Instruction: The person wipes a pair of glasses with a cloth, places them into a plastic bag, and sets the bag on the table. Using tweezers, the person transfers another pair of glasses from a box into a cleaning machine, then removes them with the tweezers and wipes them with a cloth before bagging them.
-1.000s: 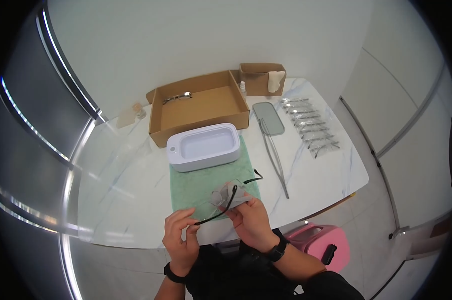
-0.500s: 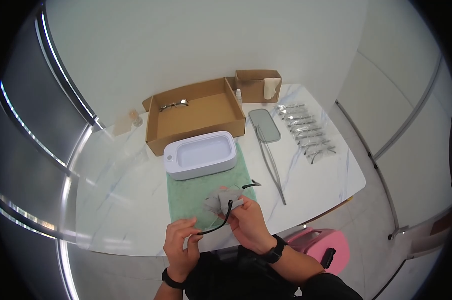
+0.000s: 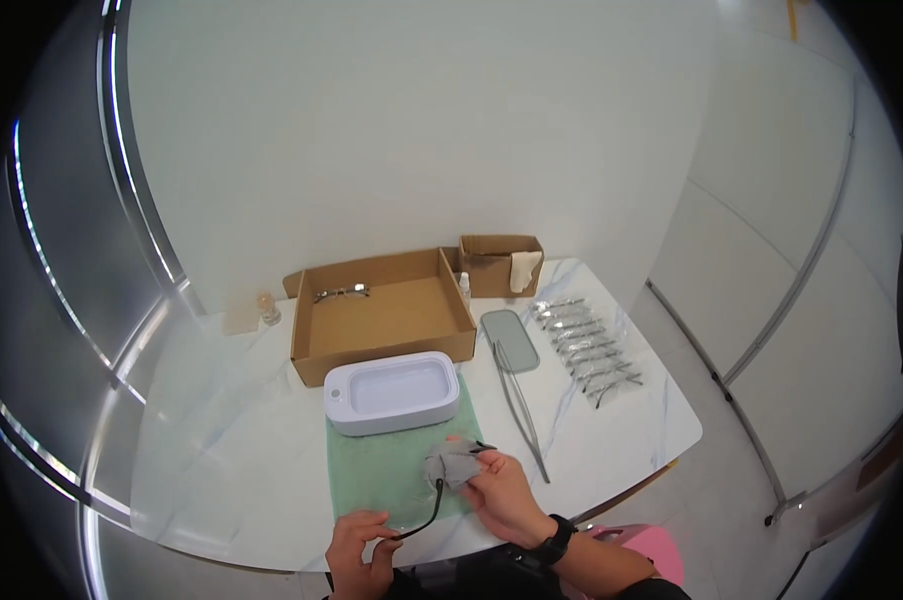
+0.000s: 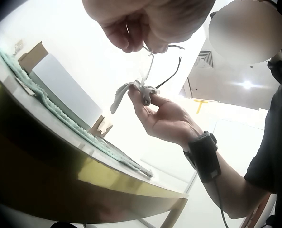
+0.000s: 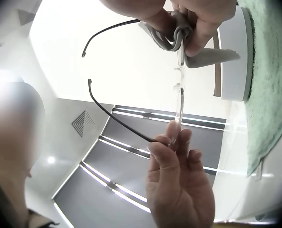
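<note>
A pair of clear-framed glasses with dark temples (image 5: 118, 122) is held between both hands above the green towel (image 3: 357, 470). My left hand (image 3: 360, 552) pinches one end of the frame, near the temple's hinge, between thumb and fingers. At the other end, my right hand (image 3: 507, 497) grips a grey cloth (image 3: 452, 464) folded around a lens, which the cloth mostly hides. In the left wrist view the cloth (image 4: 120, 96) hangs from the right fingertips. The right wrist view shows both temples unfolded, pointing away from the lenses.
A white basin-like device (image 3: 394, 420) stands on the towel's back part. Behind it, a cardboard box (image 3: 402, 312) holds another pair of glasses (image 3: 342, 292). To the right lie a grey tray (image 3: 512, 338), long tweezers (image 3: 518, 410) and several bagged glasses (image 3: 584, 345). A smaller box (image 3: 482, 270) and spray bottle (image 3: 465, 288) stand behind.
The head view has tilted up, so the table sits lower in it. The cloth and right hand have shifted slightly on the glasses; both hands keep their hold.
</note>
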`<move>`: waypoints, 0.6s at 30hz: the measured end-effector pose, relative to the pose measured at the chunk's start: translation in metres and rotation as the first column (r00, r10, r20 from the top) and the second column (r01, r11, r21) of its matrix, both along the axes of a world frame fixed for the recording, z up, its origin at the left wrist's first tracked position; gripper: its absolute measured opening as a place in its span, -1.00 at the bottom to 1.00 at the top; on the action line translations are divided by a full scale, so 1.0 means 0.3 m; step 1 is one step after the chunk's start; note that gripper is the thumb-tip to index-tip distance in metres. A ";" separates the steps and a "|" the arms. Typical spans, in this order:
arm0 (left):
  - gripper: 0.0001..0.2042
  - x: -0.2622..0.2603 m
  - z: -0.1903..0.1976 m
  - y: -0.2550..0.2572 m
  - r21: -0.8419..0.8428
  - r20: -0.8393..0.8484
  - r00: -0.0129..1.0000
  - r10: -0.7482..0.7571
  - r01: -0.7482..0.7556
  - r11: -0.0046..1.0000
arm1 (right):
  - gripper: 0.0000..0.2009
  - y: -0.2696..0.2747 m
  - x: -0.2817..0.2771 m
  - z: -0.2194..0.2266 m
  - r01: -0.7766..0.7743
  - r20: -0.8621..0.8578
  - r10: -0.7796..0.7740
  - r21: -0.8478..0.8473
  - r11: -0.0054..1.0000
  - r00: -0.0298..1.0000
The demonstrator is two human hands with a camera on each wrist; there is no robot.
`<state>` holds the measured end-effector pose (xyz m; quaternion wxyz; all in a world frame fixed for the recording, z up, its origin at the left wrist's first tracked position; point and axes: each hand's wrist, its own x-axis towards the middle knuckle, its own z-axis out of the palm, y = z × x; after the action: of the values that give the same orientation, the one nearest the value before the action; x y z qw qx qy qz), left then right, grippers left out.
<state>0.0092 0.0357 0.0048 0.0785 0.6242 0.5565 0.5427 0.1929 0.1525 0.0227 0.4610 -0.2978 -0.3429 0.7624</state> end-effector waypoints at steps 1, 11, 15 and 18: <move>-0.84 0.001 -0.005 0.006 0.021 0.001 1.000 0.004 -0.004 1.000 | -0.57 -0.011 -0.008 -0.013 -0.052 -0.062 0.049 -0.048 0.998 0.997; -0.90 -0.047 -0.004 -0.054 -0.048 -0.085 0.996 -0.024 0.020 0.999 | -0.59 -0.025 0.023 -0.007 -0.125 0.323 0.098 0.066 0.990 0.941; -0.91 -0.032 0.026 -0.067 0.012 0.005 1.000 -0.019 0.019 1.000 | -0.63 0.005 0.118 0.024 -0.290 0.573 0.123 0.210 0.934 0.810; -0.89 -0.034 0.039 -0.080 -0.079 0.194 0.981 -0.015 0.030 0.996 | -0.73 0.013 0.164 0.092 -0.280 0.540 0.110 0.243 0.929 0.834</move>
<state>-0.0009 0.0117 0.0166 0.1636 0.5712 0.5609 0.5765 0.2422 0.1564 0.0504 0.3115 -0.3778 -0.5991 0.6335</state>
